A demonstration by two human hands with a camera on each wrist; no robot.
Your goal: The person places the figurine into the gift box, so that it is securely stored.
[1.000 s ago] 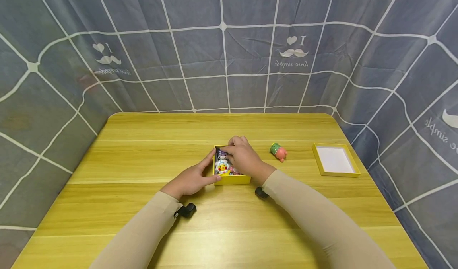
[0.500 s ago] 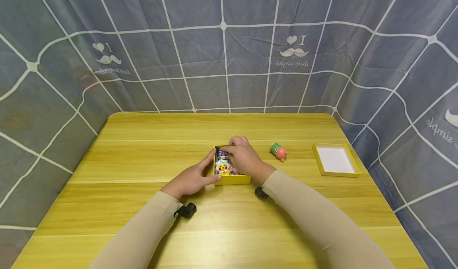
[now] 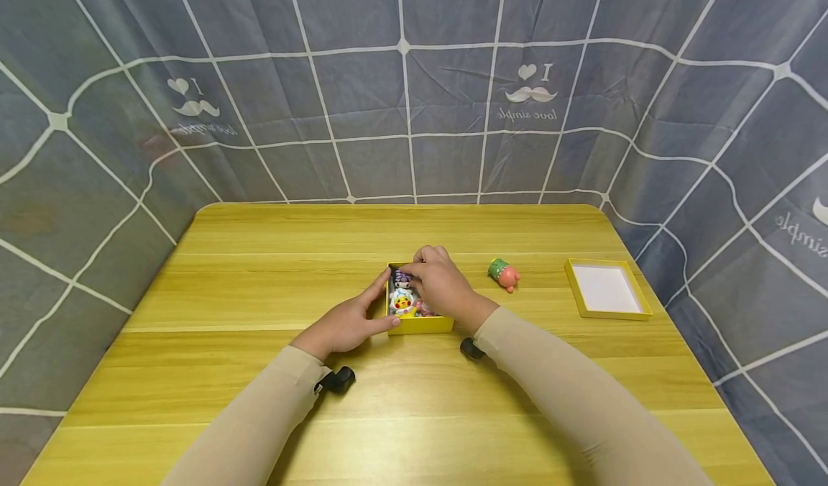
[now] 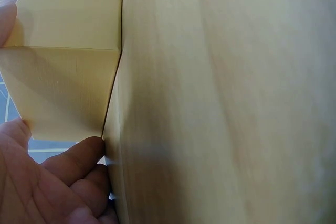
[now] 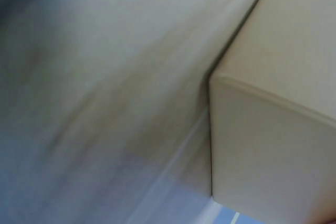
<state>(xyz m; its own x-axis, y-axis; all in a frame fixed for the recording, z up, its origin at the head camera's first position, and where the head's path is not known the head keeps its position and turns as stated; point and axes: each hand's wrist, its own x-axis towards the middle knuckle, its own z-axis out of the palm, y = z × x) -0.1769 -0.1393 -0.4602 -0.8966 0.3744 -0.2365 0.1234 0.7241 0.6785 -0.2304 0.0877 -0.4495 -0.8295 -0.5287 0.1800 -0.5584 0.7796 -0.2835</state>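
In the head view a small yellow box without its lid stands mid-table and has several figurines in it. My left hand holds its left side, thumb on the near wall and fingers reaching to the far-left corner. The left wrist view has the fingers low against the box's side. My right hand reaches over the box's right part, its bent fingers holding the top of a purple-and-black figurine. Nearer lies a white figurine with a yellow face, beside a pink one. The right hand hides the rest of the inside.
A green-and-pink figurine lies on the table right of the box. Farther right is a yellow lid, white inside facing up. A grey gridded curtain hangs behind and at both sides of the wooden table.
Both hands and the box keep their places. The purple-and-black figurine shifts very slightly under the right fingertips.
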